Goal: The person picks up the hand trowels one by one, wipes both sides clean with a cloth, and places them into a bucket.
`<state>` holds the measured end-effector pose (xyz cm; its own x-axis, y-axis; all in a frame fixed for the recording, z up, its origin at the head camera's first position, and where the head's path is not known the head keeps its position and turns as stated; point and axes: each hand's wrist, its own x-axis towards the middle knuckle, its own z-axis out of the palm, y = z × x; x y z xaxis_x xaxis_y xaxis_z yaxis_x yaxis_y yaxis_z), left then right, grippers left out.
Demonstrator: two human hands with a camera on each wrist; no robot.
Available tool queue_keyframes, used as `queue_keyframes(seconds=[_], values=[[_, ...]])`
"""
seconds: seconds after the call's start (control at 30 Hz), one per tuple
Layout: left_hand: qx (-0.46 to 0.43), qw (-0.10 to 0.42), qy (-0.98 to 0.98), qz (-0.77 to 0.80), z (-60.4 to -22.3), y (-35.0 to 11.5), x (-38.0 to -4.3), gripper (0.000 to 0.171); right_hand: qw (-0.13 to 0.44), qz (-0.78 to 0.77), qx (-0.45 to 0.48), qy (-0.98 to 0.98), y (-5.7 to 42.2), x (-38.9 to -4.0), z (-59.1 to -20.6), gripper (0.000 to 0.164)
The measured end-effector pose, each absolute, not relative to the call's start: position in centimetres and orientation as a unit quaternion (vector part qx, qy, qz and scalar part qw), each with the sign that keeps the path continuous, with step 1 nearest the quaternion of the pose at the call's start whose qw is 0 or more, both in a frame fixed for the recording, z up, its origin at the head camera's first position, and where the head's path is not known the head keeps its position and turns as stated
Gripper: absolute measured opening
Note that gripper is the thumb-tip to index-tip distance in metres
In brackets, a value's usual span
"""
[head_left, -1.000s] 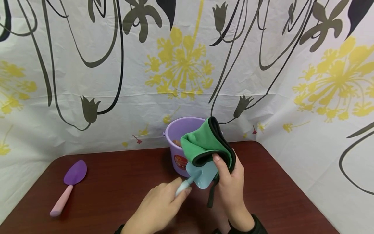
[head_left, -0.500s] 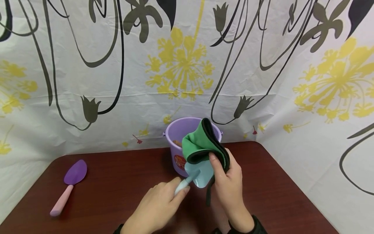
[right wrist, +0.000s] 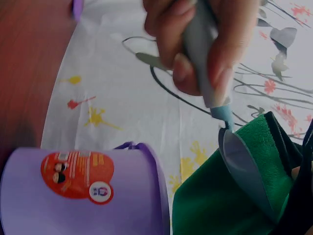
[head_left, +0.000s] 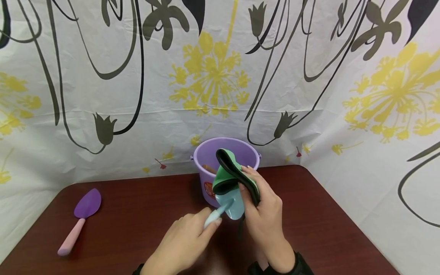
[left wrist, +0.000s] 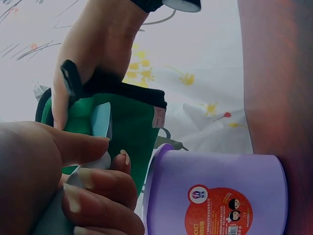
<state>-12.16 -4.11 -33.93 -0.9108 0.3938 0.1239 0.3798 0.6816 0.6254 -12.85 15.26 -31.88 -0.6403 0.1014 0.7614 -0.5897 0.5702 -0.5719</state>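
Left grip [head_left: 183, 238] on trowel [head_left: 235, 210], bucket [head_left: 203, 175] behind

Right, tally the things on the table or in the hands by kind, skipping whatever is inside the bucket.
Trowels: 2 (blue trowel, purple trowel)
Cloth: 1
Bucket: 1
Total: 4

left hand [head_left: 182, 238] grips blue trowel [head_left: 235, 209] | right hand [head_left: 265, 217] holds green cloth [head_left: 224, 173] | purple bucket [head_left: 205, 179] behind
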Motion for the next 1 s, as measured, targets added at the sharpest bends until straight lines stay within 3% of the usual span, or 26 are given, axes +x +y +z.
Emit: queue_keyframes(seconds=[0.5,0.73,1.0], values=[[0.216,0.013,0.915,0.341,-33.89,-4.13,-12.21,0.033,0.498,0.316,0.166,-0.790,14.71,-12.94,-32.32,0.035],[0.214,-0.010,0.918,0.334,-33.78,-4.12,-12.01,0.031,0.504,0.282,0.163,-0.800,14.41,-12.81,-32.65,0.029],[0.212,-0.024,0.920,0.328,-33.80,-4.10,-11.94,0.030,0.511,0.255,0.172,-0.803,14.23,-12.86,-32.84,0.035]])
